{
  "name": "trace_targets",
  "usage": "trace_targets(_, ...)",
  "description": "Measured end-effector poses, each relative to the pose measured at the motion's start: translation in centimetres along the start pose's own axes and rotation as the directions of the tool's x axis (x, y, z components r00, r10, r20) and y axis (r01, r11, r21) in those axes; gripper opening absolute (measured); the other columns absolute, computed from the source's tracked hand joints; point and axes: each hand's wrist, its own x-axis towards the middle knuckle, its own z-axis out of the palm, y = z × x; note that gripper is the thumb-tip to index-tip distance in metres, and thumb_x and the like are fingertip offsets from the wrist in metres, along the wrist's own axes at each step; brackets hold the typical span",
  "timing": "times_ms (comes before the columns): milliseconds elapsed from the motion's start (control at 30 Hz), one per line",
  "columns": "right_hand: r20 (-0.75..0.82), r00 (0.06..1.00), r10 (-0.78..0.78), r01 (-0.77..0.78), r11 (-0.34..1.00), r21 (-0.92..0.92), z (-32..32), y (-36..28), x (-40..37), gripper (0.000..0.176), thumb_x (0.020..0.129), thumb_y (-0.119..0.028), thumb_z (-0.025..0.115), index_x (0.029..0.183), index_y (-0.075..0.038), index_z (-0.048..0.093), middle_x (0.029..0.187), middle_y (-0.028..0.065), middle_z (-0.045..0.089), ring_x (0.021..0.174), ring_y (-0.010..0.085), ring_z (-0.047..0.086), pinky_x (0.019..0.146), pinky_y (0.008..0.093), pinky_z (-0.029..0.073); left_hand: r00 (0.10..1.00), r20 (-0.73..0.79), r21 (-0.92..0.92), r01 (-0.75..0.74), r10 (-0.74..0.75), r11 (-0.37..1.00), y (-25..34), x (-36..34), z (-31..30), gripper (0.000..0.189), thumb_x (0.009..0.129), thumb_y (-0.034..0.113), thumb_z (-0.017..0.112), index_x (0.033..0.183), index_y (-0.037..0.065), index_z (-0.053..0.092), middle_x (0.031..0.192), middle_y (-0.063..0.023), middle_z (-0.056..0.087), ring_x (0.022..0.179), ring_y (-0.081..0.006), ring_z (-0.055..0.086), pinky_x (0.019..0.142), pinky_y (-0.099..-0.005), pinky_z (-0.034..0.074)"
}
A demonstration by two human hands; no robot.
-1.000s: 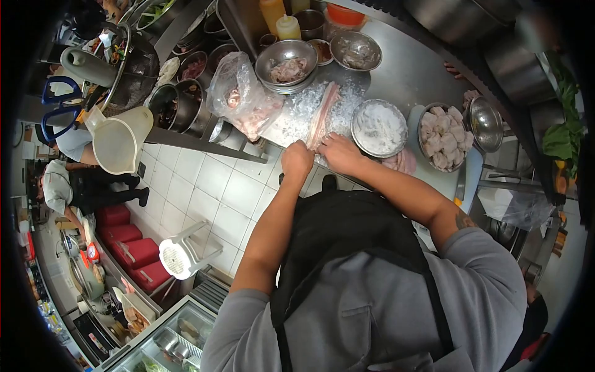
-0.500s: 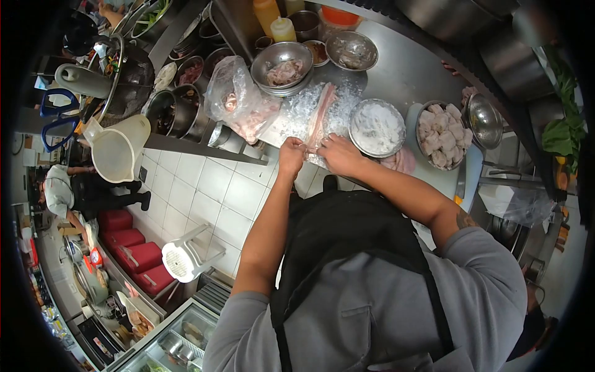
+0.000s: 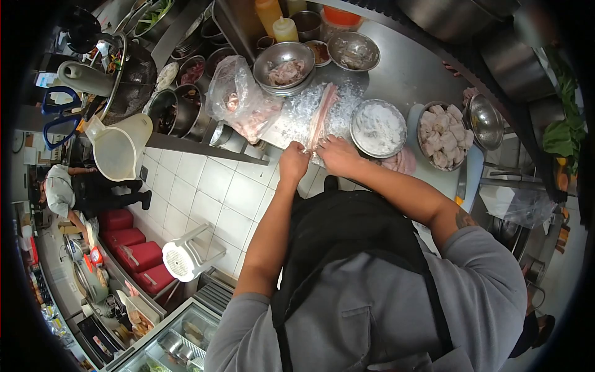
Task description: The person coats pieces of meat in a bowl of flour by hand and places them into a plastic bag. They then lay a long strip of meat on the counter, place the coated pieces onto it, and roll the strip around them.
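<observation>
Little has shifted: work stays at the near edge of the bench (image 3: 403, 65), the meat strip (image 3: 321, 116) ending between left hand (image 3: 293, 162) and right hand (image 3: 338, 155), fingers bunched; whether they're pinching it, I can't tell.

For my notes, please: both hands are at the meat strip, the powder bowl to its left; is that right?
The head view shows the powder bowl right, not left, of the meat strip; the left hand and right hand are indeed at it.
</observation>
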Motion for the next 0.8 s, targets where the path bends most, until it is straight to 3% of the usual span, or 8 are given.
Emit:
trace_targets(67, 0.051, 0.999, 0.012, -0.012, 1.0, -0.001, -0.8, -0.3, -0.1, 0.034, 0.08, -0.008, 0.057, 0.113, -0.001, 0.064, 0.114, 0.0154, 0.063, 0.113, 0.032, 0.055, 0.096, 0.045, 0.046, 0.999, -0.045, -0.05, 0.022, -0.025, 0.998, -0.1, -0.7, -0.6, 0.027, 0.079, 0.014, 0.073, 0.102, 0.002, 0.065, 0.096, -0.0184, 0.07, 0.091, -0.0366, 0.067, 0.081, -0.0426, 0.053)
trace_targets(167, -0.176, 0.984, -0.002, 0.013, 0.998, 0.063, 0.1, -0.2, -0.1, 0.038, 0.08, -0.008, 0.057, 0.117, 0.0, 0.062, 0.116, 0.0152, 0.063, 0.116, 0.0321, 0.053, 0.096, 0.0453, 0.046, 0.937, -0.248, -0.014, -0.257, 0.245, 0.966, -1.3, -1.8, -0.5, 0.028, 0.08, 0.007, 0.067, 0.108, 0.003, 0.066, 0.111, -0.0191, 0.066, 0.1, -0.0365, 0.064, 0.088, -0.0432, 0.051)
trace_targets(267, -0.123, 0.991, -0.044, 0.045, 0.999, 0.002, 0.7, -0.1, 0.0, 0.04, 0.08, -0.008, 0.057, 0.118, 0.001, 0.061, 0.118, 0.0154, 0.063, 0.118, 0.0324, 0.052, 0.097, 0.0466, 0.046, 0.856, 0.024, 0.249, -0.506, 0.517, 0.826, -1.6, -2.7, -0.5, 0.034, 0.08, 0.003, 0.062, 0.114, 0.005, 0.065, 0.122, -0.0181, 0.062, 0.108, -0.0354, 0.06, 0.095, -0.0434, 0.049)
trace_targets(367, -0.236, 0.97, -0.054, 0.061, 0.998, 0.022, 1.3, 0.0, 0.0, 0.04, 0.08, -0.009, 0.057, 0.119, 0.001, 0.061, 0.119, 0.0155, 0.063, 0.119, 0.0321, 0.052, 0.098, 0.0475, 0.045, 0.86, 0.075, 0.3, -0.502, 0.504, 0.811, -1.3, -3.4, -0.7, 0.04, 0.078, 0.005, 0.063, 0.118, 0.005, 0.064, 0.127, -0.0137, 0.059, 0.11, -0.0333, 0.056, 0.097, -0.0428, 0.047)
trace_targets(567, 0.073, 0.997, 0.039, -0.034, 0.997, -0.067, -1.7, -0.7, 0.6, 0.032, 0.08, -0.012, 0.058, 0.108, -0.001, 0.067, 0.115, 0.0149, 0.065, 0.117, 0.0309, 0.053, 0.098, 0.0461, 0.044, 0.831, 0.095, 0.36, -0.542, 0.548, 0.76, -0.9, -3.1, -0.8, 0.046, 0.076, 0.007, 0.063, 0.122, 0.006, 0.063, 0.132, -0.0103, 0.058, 0.111, -0.0304, 0.054, 0.096, -0.0425, 0.045)
trace_targets(667, -0.075, 0.997, -0.014, 0.008, 0.997, -0.075, -1.4, -0.1, 1.3, 0.026, 0.08, -0.013, 0.058, 0.1, -0.002, 0.07, 0.109, 0.0136, 0.067, 0.113, 0.0308, 0.056, 0.098, 0.0452, 0.043, 0.814, 0.147, 0.425, -0.565, 0.562, 0.708, -1.0, -2.4, -0.5, 0.046, 0.077, 0.008, 0.062, 0.123, 0.007, 0.063, 0.134, -0.008, 0.058, 0.113, -0.0296, 0.053, 0.096, -0.042, 0.044)
trace_targets(767, 0.222, 0.973, 0.062, -0.033, 0.991, -0.131, -5.4, 0.6, 3.3, 0.024, 0.077, -0.01, 0.06, 0.097, -0.001, 0.07, 0.105, 0.0143, 0.067, 0.11, 0.0327, 0.059, 0.095, 0.046, 0.047, 0.817, 0.221, 0.466, -0.569, 0.533, 0.678, -0.3, -1.2, -1.1, 0.045, 0.078, 0.008, 0.061, 0.123, 0.007, 0.064, 0.135, -0.0057, 0.058, 0.113, -0.0293, 0.053, 0.096, -0.0422, 0.043)
trace_targets(800, 0.074, 0.996, 0.049, -0.039, 0.991, -0.128, -5.1, 1.6, 4.2, 0.022, 0.077, -0.01, 0.061, 0.095, -0.003, 0.07, 0.104, 0.0135, 0.068, 0.109, 0.033, 0.059, 0.096, 0.0471, 0.046, 0.82, 0.237, 0.473, -0.565, 0.52, 0.676, 0.0, -0.9, -1.5, 0.045, 0.078, 0.009, 0.06, 0.123, 0.007, 0.064, 0.135, -0.005, 0.058, 0.113, -0.0293, 0.053, 0.096, -0.0424, 0.042)
